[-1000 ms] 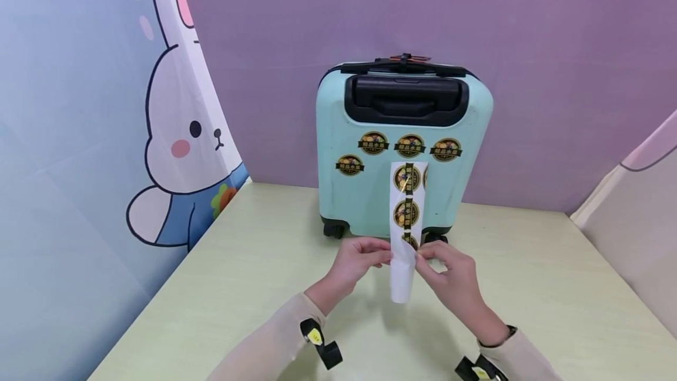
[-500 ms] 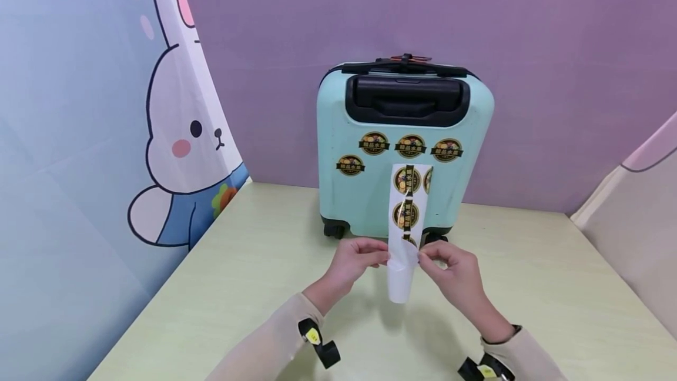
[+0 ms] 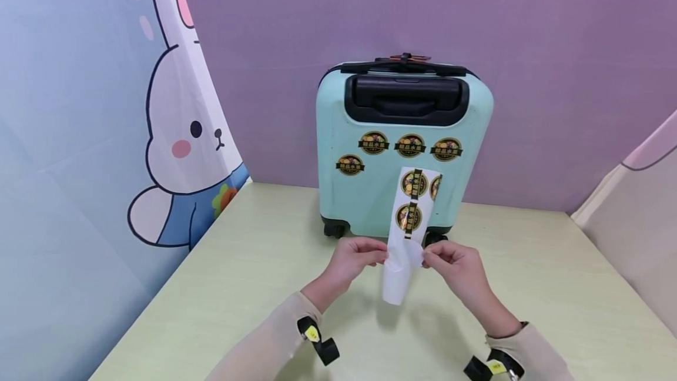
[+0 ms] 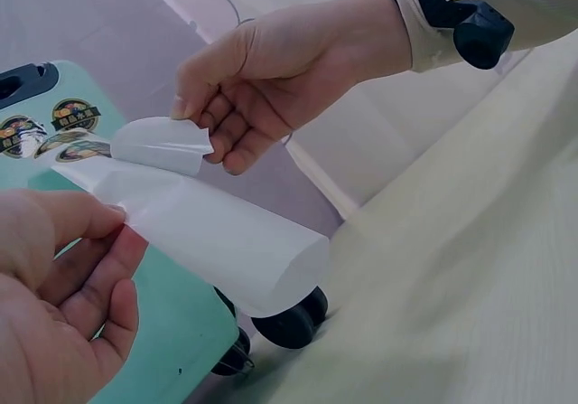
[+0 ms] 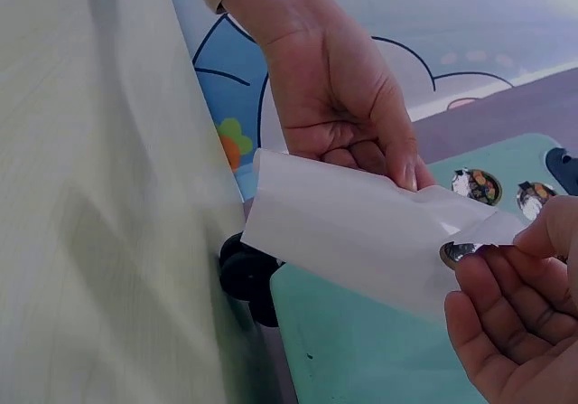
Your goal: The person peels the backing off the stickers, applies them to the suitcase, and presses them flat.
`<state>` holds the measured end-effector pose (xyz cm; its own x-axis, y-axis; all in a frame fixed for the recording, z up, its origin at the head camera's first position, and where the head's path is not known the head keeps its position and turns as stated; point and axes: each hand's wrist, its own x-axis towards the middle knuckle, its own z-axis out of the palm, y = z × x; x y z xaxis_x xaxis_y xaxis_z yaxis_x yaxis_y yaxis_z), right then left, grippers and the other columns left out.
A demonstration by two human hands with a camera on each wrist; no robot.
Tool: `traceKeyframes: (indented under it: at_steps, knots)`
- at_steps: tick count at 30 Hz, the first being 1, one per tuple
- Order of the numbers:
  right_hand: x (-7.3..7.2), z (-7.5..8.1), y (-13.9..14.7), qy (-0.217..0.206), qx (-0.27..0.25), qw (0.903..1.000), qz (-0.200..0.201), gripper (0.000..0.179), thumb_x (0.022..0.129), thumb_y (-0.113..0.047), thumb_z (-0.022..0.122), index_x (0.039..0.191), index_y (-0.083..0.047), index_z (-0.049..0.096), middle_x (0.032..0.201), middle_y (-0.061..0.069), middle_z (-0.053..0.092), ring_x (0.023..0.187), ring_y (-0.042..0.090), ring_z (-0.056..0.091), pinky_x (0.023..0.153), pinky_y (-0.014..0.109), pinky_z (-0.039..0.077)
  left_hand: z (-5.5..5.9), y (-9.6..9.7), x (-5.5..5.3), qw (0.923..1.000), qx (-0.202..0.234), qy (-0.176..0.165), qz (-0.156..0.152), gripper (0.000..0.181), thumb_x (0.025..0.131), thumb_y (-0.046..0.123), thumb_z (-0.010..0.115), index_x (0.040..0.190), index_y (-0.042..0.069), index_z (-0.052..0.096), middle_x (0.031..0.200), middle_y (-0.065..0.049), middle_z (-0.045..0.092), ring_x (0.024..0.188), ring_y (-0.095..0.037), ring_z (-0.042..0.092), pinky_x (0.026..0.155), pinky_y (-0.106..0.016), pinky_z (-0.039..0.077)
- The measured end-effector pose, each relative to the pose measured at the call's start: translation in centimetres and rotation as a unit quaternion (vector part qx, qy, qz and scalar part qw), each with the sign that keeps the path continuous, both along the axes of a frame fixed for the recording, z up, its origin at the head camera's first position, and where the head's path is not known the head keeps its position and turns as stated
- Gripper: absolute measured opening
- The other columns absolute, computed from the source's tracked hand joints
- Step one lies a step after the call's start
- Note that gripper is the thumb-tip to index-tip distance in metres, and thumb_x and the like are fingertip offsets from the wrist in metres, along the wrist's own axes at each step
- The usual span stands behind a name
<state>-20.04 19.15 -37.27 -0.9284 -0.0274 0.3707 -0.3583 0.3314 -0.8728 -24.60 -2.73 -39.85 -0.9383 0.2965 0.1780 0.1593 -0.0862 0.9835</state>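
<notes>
A curling white sheet of round black-and-gold stickers (image 3: 408, 216) stands in front of a mint-green suitcase (image 3: 359, 204). My left hand (image 3: 349, 266) pinches the sheet's left edge between thumb and fingertips. On the other side, my right hand (image 3: 459, 266) pinches a partly lifted sticker (image 3: 414, 251), whose white back faces me. In the left wrist view, that lifted sticker (image 4: 163, 144) curls up off the sheet (image 4: 226, 232), its edge between the right thumb and fingers. The right wrist view shows a bit of its printed face from below.
The suitcase stands upright on a pale table (image 3: 264, 240), against a purple backdrop (image 3: 264, 75). Several matching stickers (image 3: 409, 146) are stuck on its face below the black handle recess (image 3: 407, 100). A rabbit-print curtain (image 3: 180, 134) hangs at the left.
My right hand has moved slightly right and down, lifting more of the sticker off the sheet. The sheet's top has tilted to the right. The left hand has barely moved.
</notes>
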Motion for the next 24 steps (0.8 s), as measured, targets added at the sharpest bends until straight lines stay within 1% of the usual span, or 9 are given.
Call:
traceKeyframes:
  at_steps: [4,8,16,20,24]
  knots:
    - [0.0,0.2,0.2,-0.016,-0.016,0.9997,0.006,0.009,0.091,0.003,0.067,0.085,0.008,0.071,0.076,0.004,0.07,0.071,0.009,0.066,0.07,0.021,0.056,0.0,0.0,-0.1,1.0,0.001,-0.001,0.0,0.019,0.088,-0.002,0.072,0.104,-0.012,0.071,0.092,-0.014,0.075,0.074,-0.009,0.067,0.07,-0.024,0.055]
    - [-0.1,0.1,0.4,-0.017,-0.023,0.9995,0.012,0.009,0.091,0.005,0.067,0.085,0.01,0.07,0.075,0.004,0.07,0.071,0.009,0.066,0.071,0.021,0.057,-0.1,-0.2,-0.1,1.0,0.001,-0.003,-0.002,0.02,0.088,-0.003,0.072,0.105,-0.012,0.071,0.094,-0.014,0.075,0.074,-0.009,0.067,0.071,-0.025,0.056]
    - [-0.5,-0.2,1.1,-0.012,-0.015,0.9998,-0.008,0.008,0.091,0.004,0.068,0.085,0.009,0.071,0.073,0.004,0.071,0.07,0.009,0.066,0.069,0.02,0.056,-0.3,-0.4,-0.4,0.9999,-0.002,-0.013,-0.006,0.02,0.088,-0.002,0.072,0.106,-0.012,0.071,0.096,-0.015,0.075,0.075,-0.01,0.068,0.072,-0.026,0.056]
    - [-0.5,-0.2,1.4,-0.015,-0.014,0.9997,-0.014,0.008,0.09,0.004,0.068,0.086,0.01,0.071,0.073,0.005,0.071,0.07,0.01,0.066,0.068,0.021,0.056,-0.5,-0.5,-0.5,0.9998,-0.004,-0.019,-0.007,0.021,0.088,-0.002,0.071,0.106,-0.011,0.071,0.096,-0.015,0.075,0.075,-0.011,0.068,0.072,-0.026,0.057]
    - [-0.3,0.0,1.7,-0.012,-0.016,0.9997,-0.015,0.008,0.09,0.005,0.068,0.086,0.011,0.071,0.073,0.002,0.071,0.07,0.011,0.066,0.068,0.02,0.056,-0.8,-0.7,-0.6,0.9996,-0.003,-0.026,-0.007,0.021,0.088,-0.003,0.071,0.107,-0.012,0.071,0.097,-0.015,0.075,0.076,-0.011,0.068,0.073,-0.027,0.057]
